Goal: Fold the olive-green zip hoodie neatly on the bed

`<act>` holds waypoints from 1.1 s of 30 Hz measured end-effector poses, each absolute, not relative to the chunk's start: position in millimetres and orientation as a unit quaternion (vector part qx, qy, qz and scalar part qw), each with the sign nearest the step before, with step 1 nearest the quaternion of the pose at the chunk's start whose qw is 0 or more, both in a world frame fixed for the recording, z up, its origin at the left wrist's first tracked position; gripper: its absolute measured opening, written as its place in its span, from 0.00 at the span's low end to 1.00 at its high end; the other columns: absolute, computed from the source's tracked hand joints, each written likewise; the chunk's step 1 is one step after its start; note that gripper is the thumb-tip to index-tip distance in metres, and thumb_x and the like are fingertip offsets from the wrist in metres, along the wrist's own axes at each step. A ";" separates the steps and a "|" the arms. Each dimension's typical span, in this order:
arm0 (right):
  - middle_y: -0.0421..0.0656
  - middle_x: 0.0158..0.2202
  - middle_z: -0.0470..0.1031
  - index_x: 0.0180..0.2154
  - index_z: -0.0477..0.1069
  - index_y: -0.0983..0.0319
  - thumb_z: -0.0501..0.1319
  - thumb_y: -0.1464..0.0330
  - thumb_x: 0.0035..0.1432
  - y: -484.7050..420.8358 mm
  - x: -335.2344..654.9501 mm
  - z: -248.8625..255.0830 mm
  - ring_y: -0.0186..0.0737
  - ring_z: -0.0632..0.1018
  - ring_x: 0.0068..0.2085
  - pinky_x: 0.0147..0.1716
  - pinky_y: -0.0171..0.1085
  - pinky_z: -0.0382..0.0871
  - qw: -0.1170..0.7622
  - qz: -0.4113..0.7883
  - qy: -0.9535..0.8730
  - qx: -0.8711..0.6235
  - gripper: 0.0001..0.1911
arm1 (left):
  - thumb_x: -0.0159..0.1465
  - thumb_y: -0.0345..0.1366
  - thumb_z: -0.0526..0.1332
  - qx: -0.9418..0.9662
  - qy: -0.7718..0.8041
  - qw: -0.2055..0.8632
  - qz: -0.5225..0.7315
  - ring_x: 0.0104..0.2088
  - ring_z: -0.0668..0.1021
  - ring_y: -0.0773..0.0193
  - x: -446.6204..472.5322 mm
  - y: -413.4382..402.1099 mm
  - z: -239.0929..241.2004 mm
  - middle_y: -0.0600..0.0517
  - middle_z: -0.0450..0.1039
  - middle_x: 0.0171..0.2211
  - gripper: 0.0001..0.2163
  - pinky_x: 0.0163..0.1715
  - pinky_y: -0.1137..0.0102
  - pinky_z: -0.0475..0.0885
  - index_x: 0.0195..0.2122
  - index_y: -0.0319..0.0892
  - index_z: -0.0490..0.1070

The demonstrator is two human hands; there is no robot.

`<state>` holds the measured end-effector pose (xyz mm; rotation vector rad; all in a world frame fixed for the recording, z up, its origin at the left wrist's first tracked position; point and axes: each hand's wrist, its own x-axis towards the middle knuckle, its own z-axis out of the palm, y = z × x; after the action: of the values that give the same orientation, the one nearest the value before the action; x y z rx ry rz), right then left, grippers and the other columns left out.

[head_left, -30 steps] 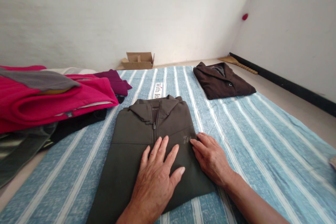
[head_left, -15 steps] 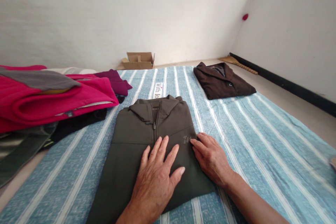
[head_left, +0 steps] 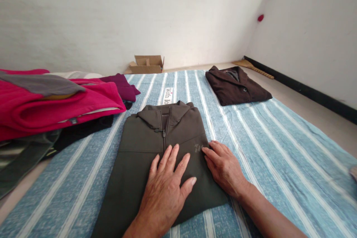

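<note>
A dark olive zip-up jacket lies folded face up on a striped bed sheet. Its collar points away from me, the zip is slightly undone at the neck, and a small logo marks the chest. My left hand rests flat on the jacket's front with fingers spread, below the zip pull. At the jacket's right edge, my right hand has its fingers bent together on the border beside the logo; some fingertips are hidden.
A folded dark brown coat lies at the far right of the sheet. To the left is a heap of clothes with a bright pink garment and a purple one. An open cardboard box stands by the back wall.
</note>
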<state>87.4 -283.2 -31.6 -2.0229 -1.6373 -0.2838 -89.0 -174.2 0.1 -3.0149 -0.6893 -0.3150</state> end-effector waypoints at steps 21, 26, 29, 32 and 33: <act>0.51 0.46 0.72 0.47 0.70 0.62 0.52 0.71 0.62 -282.9 87.8 -30.9 0.48 0.71 0.51 0.48 0.48 0.69 0.265 -0.105 -0.605 -0.744 0.14 | 0.63 0.46 0.55 -0.970 -0.225 0.013 -0.093 0.62 0.59 0.49 -89.0 -174.0 1.4 0.44 0.55 0.63 0.23 0.55 0.49 0.59 0.58 0.49 0.63; 0.51 0.46 0.72 0.47 0.70 0.62 0.51 0.71 0.62 -282.9 87.1 -29.7 0.48 0.71 0.51 0.48 0.48 0.69 0.263 -0.103 -0.604 -0.746 0.14 | 0.63 0.46 0.55 -0.969 -0.227 0.010 -0.094 0.62 0.59 0.49 -89.3 -174.1 1.6 0.44 0.55 0.63 0.22 0.55 0.49 0.59 0.58 0.49 0.63; 0.51 0.46 0.72 0.47 0.70 0.62 0.52 0.71 0.62 -283.0 87.2 -29.8 0.48 0.71 0.51 0.48 0.48 0.69 0.262 -0.103 -0.604 -0.745 0.14 | 0.62 0.46 0.56 -0.969 -0.226 0.006 -0.097 0.62 0.59 0.48 -89.2 -174.2 1.6 0.44 0.55 0.63 0.22 0.55 0.49 0.59 0.58 0.48 0.64; 0.51 0.47 0.72 0.47 0.70 0.62 0.52 0.71 0.62 -283.1 87.5 -30.3 0.48 0.71 0.51 0.48 0.48 0.69 0.262 -0.105 -0.605 -0.745 0.14 | 0.62 0.45 0.56 -0.969 -0.225 0.004 -0.102 0.62 0.59 0.48 -88.8 -174.0 1.3 0.44 0.55 0.63 0.22 0.55 0.49 0.58 0.58 0.48 0.64; 0.51 0.47 0.72 0.47 0.70 0.62 0.52 0.71 0.62 -283.1 87.6 -30.5 0.48 0.71 0.51 0.48 0.48 0.69 0.262 -0.107 -0.604 -0.745 0.14 | 0.62 0.45 0.56 -0.969 -0.224 0.003 -0.103 0.62 0.59 0.48 -88.7 -173.9 1.2 0.44 0.55 0.63 0.22 0.55 0.49 0.58 0.58 0.48 0.64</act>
<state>87.6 -283.1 -30.5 -2.0155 -1.6345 -0.2883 -88.7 -173.9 1.2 -3.0379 -0.7039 -0.3242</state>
